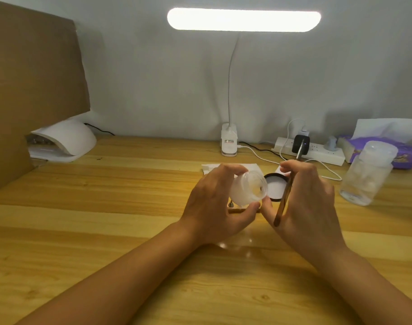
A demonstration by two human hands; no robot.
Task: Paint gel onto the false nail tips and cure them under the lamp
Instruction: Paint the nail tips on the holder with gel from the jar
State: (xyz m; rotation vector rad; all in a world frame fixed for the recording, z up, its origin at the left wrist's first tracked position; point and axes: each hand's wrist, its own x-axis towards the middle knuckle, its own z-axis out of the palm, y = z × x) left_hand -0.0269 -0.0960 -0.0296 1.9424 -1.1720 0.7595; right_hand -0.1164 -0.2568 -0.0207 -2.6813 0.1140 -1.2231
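Curing lamp (69, 139) sits white and domed at the far-left corner of the worktop (130, 184). Near the middle, the left hand (214, 207) grips the gel jar (244, 191), tipped on its side with its open mouth turned right. Just beside that mouth lies the black lid (276, 187), white lining up. The right hand (312, 202) pinches the brush (283, 204), brown handle slanting down across the fingers, metal end pointing toward the back edge. A clear bottle (366, 174) stands near the right edge.
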